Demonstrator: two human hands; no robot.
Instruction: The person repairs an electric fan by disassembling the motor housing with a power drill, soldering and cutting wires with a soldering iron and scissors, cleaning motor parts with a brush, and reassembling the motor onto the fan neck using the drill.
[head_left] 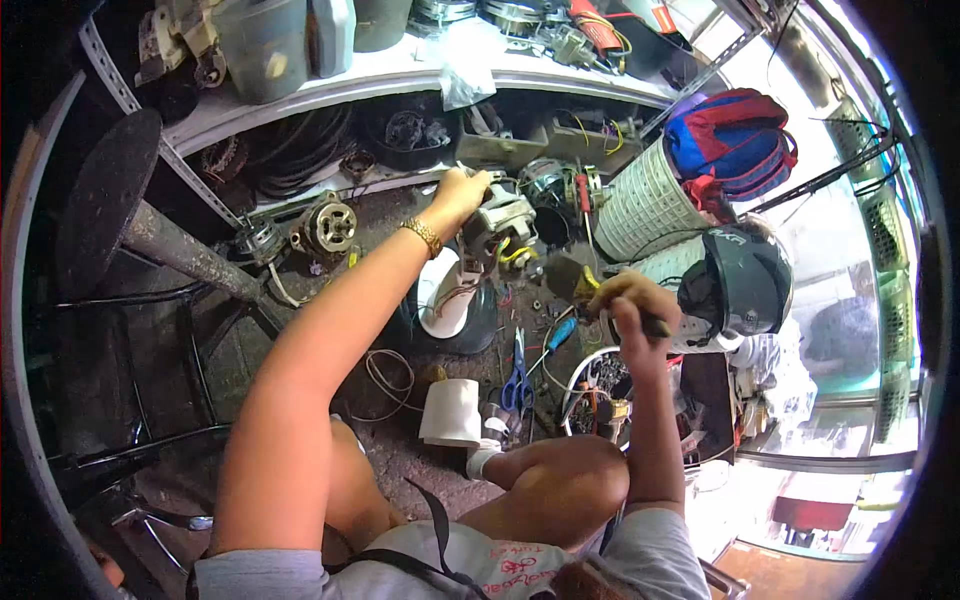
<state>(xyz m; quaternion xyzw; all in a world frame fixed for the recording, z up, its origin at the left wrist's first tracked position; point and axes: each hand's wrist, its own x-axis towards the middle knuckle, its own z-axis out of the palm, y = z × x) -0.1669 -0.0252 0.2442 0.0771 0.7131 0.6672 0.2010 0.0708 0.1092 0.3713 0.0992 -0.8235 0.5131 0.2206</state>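
Note:
My left hand [462,194], with a gold watch on its wrist, is closed on the top of a grey metal machine part [503,218]. That part stands above a white cylindrical stand [442,295] with loose wires beside it. My right hand [636,302] is wrapped round the handle of a wide-headed tool [570,274]. The tool's head is smeared by motion, so its exact kind is unclear; it points left, a short way right of the machine part. Below lie a blue-handled screwdriver [562,334] and blue-handled scissors [518,385] on the floor.
A white roll [451,412] stands near my legs. To the right are a round basin of small parts [598,385], a black helmet [745,280] and a white basket [650,205] under a red-blue bag [730,145]. A motor [328,226] sits left, below the shelf [400,82].

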